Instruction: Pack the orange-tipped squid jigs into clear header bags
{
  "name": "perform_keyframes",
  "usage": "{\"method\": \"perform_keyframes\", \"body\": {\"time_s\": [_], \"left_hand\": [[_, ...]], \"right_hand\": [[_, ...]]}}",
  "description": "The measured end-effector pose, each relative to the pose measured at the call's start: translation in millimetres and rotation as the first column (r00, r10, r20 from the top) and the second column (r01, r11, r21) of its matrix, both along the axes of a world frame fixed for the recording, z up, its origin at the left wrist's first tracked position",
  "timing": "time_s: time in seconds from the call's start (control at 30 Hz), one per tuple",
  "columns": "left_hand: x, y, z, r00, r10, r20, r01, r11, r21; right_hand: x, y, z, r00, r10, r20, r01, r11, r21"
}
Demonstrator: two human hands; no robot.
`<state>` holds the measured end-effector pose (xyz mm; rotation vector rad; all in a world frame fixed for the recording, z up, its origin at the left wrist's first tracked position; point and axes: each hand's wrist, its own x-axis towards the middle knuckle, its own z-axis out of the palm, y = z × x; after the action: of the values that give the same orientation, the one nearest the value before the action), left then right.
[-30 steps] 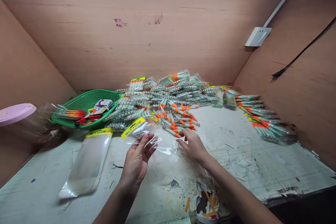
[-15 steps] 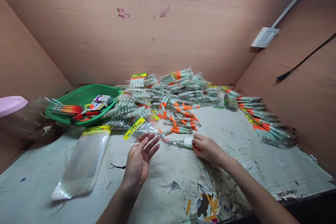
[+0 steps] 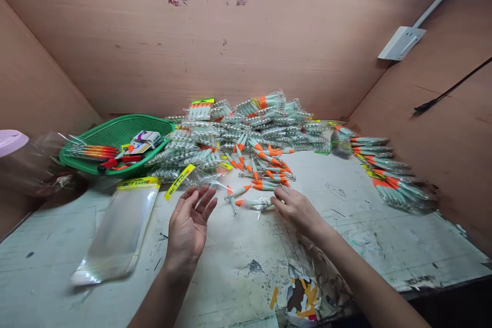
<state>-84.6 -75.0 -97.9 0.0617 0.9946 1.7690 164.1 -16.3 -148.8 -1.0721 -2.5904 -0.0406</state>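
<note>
My left hand (image 3: 188,223) has its thumb and fingertips on a clear plastic bag (image 3: 198,178) with a yellow "BCT LURE" header, which tilts up behind the fingers. To the right, my right hand (image 3: 294,210) is closed on the hook ends of a small bunch of fishing lures (image 3: 253,204), pale with orange tips. Its fingers cover how many it holds. Two loose lures (image 3: 239,191) lie between the hands. Just beyond them is a heap of loose orange-tipped lures (image 3: 269,164).
Bagged lures (image 3: 261,123) are piled along the back wall, with more packs (image 3: 400,184) at right. A green basket (image 3: 111,125) with tools and boxes stands at left, before it a stack of clear bags (image 3: 115,236). The tabletop (image 3: 230,287) has a torn patch near the front.
My left hand and the bag have moved left. My right hand has shifted slightly left with the lures, and the lures between the hands have spread apart.
</note>
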Motion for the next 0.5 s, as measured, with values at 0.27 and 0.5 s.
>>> {"method": "perform_keyframes", "body": {"time_s": [0.27, 0.5], "left_hand": [[4.9, -1.8, -3.3, 1.0, -0.02, -0.003, 0.02, 1.0, 0.007], [-4.9, 1.9, 0.4, 0.996, 0.093, -0.001, -0.093, 0.995, 0.029]], "right_hand": [[29.6, -15.0, -4.3, 0.991, -0.027, -0.13, 0.016, 0.996, -0.089], [2.2, 1.0, -3.8, 0.988, -0.06, -0.141, 0.034, 0.983, -0.181]]}}
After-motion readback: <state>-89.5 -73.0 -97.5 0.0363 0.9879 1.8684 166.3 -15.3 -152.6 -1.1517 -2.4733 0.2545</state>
